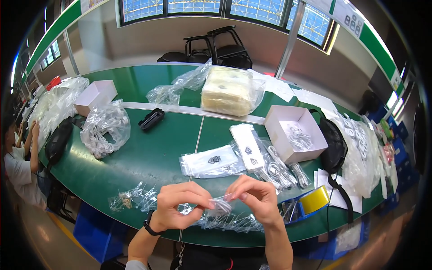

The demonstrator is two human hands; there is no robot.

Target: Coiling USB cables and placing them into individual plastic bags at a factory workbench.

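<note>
Between my hands hangs a small clear plastic bag with what looks like a coiled white cable inside. My left hand, with a black band at its wrist, pinches one top corner. The other corner is pinched by the thumb and finger of my right hand. Below them a row of thin clear and white pieces lies along the table's near edge; their kind is unclear. Just beyond are a stack of flat printed plastic bags, a second stack, and bundled white cables.
A white box holding white cables stands to the right, near a black waist bag. A blue tray with a yellow block is close to my right forearm. Farther back sit a wrapped package and a black case. Another person works at far left.
</note>
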